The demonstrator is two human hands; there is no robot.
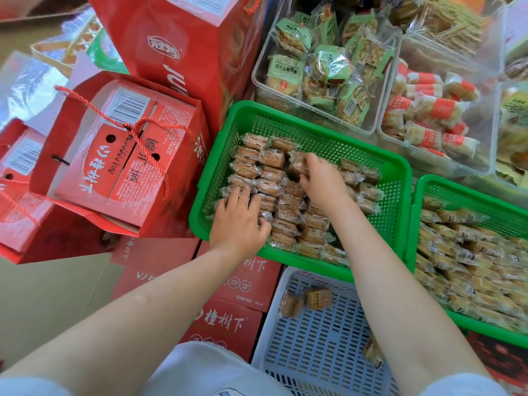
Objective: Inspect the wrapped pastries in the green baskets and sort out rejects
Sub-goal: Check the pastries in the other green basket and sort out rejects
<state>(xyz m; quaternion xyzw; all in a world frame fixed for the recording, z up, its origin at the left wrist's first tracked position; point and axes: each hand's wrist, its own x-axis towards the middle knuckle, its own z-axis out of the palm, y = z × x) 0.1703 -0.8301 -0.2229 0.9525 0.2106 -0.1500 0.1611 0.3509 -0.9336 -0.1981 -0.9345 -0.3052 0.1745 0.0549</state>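
Observation:
A green basket in the middle holds rows of brown wrapped pastries. My left hand lies on the pastries at the basket's near left corner, fingers spread and pressing on the packs. My right hand reaches into the basket's middle, and its fingers curl round one wrapped pastry. A second green basket on the right is full of yellowish wrapped pastries.
A light blue basket below the green one holds three wrapped pastries. Red gift boxes with rope handles stack on the left. Clear bins of green and red-labelled snacks stand behind the baskets.

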